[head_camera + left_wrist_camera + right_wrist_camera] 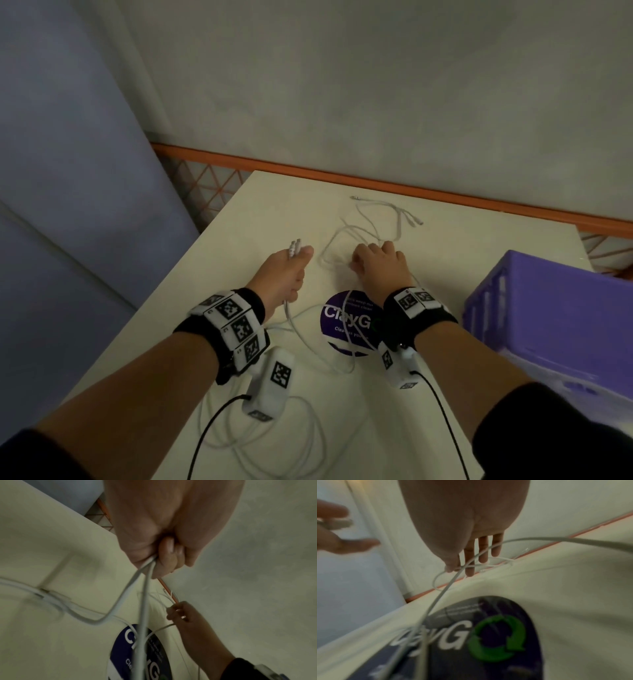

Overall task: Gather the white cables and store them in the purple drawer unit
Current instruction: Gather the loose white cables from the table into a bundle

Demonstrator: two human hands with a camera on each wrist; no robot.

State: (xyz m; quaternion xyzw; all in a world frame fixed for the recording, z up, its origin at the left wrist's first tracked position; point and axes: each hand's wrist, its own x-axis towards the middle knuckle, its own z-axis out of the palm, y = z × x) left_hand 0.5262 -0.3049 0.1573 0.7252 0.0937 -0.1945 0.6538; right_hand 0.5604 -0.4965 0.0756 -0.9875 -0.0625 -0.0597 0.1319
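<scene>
Several thin white cables (397,214) lie tangled on the white table (239,219). My left hand (294,270) grips two cable ends, whose plugs (295,246) stick out past the thumb; the strands (143,601) hang from the fist (164,557) down to the tabletop. My right hand (371,262) is lowered onto a loop at the table's middle. Thumb and fingers (469,566) pinch a thin cable (498,559) there. The purple drawer unit (555,308) stands at the right edge of the table, beside my right forearm.
A round purple sticker (346,323) lies on the table between my wrists, with cable strands across it. More white cable loops (310,425) trail near the front edge under my left forearm. An orange rail (342,176) runs behind the table against a grey wall.
</scene>
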